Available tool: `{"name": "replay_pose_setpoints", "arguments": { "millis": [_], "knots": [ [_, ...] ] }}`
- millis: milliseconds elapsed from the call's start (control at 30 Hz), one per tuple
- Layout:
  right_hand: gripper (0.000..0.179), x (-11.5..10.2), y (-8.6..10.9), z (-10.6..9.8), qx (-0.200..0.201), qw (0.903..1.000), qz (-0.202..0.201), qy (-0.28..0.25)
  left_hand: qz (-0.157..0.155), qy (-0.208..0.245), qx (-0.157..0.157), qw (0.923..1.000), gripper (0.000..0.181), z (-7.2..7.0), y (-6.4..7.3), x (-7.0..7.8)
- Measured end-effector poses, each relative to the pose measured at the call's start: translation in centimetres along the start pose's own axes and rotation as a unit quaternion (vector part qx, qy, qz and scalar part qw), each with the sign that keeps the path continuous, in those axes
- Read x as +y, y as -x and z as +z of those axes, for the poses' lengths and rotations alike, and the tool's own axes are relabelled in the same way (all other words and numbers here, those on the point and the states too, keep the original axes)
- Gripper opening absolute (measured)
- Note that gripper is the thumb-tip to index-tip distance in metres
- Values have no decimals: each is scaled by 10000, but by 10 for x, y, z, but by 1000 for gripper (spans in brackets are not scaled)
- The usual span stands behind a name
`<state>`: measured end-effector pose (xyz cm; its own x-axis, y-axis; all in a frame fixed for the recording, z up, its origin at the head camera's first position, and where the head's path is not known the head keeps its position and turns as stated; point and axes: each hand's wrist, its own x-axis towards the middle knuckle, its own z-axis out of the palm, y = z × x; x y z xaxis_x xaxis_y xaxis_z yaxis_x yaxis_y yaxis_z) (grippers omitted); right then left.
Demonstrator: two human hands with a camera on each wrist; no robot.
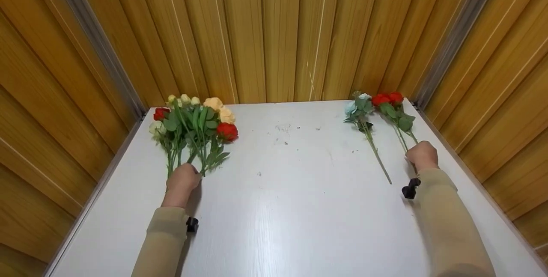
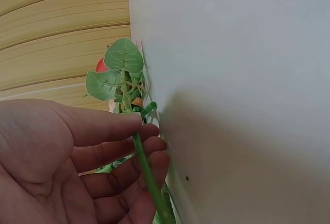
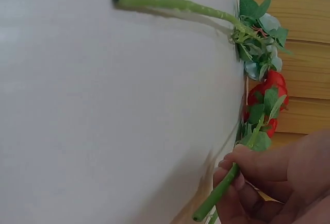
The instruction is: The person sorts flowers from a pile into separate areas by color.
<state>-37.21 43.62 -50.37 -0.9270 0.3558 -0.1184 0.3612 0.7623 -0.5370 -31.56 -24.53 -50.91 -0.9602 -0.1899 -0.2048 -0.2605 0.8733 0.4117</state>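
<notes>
My left hand (image 1: 184, 179) is at the lower end of a bunch of flowers lying at the table's far left. In the left wrist view its thumb and fingers pinch a green flower stem (image 2: 148, 175) with broad leaves (image 2: 124, 55); I cannot tell which bloom tops it. Yellow buds (image 1: 185, 99), peach flowers (image 1: 219, 109) and a red flower (image 1: 227, 132) make up part of that bunch. At the far right, my right hand (image 1: 422, 156) pinches the stem (image 3: 216, 193) of a red flower (image 1: 396, 98). A second red bloom (image 1: 380, 99) lies alongside.
Left of the red flowers, a pale blue flower (image 1: 350, 108) lies with its stem (image 1: 379, 162) pointing toward me. The white table (image 1: 278, 208) has small dark marks near its middle. Wood-patterned panels (image 1: 278, 33) rise behind and at both sides.
</notes>
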Motion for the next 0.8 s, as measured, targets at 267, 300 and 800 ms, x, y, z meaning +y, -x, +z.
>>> {"name": "replay_pose_setpoints", "arguments": {
  "millis": [267,300,800],
  "knots": [
    [31,8,2,0,134,9994,-182,251,-26,74,4,10000,26,-2,0,0],
    [32,9,3,0,131,9993,-188,285,-19,80,12,10000,25,-2,1,0],
    [33,8,6,0,39,9985,-220,506,315,986,119,9946,15,-3,2,7]
  ]
}}
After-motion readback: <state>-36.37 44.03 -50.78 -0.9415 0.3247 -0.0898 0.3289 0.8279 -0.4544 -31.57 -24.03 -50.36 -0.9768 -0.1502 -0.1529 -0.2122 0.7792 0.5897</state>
